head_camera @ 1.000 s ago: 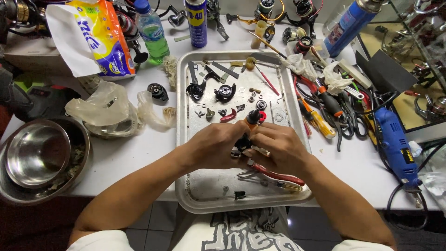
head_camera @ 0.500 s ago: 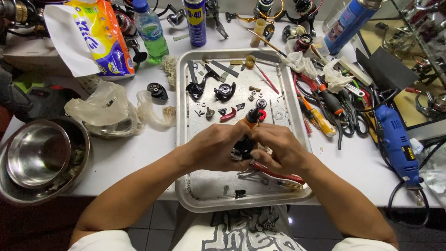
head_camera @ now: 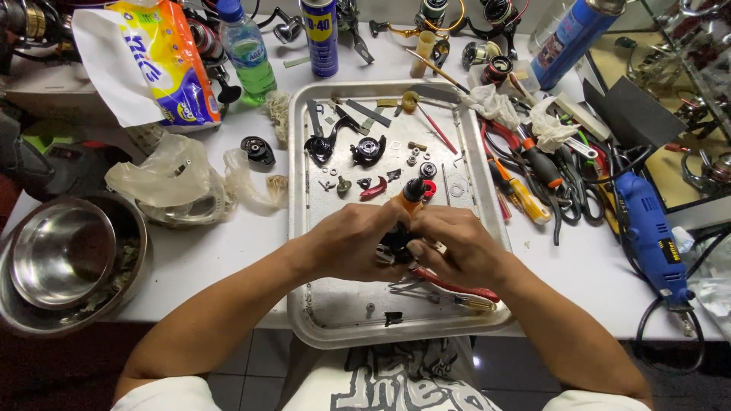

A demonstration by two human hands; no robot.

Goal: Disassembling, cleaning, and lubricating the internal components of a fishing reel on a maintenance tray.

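Both my hands stay closed around the small black mechanical part [head_camera: 396,242] over the shallow metal tray [head_camera: 487,320] on the bench: left hand [head_camera: 352,242] gripping, right hand [head_camera: 451,245] pinching beside it. Since earlier, they've barely shifted; the orange-handled tool [head_camera: 412,192] remains upright between them.

Bowl [head_camera: 61,259] left of tray [head_camera: 335,320]

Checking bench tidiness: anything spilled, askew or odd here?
Nothing spilled. Small parts lie loose across the metal tray; tools sit heaped beside it. Both hands, left and right, grip a small black part.
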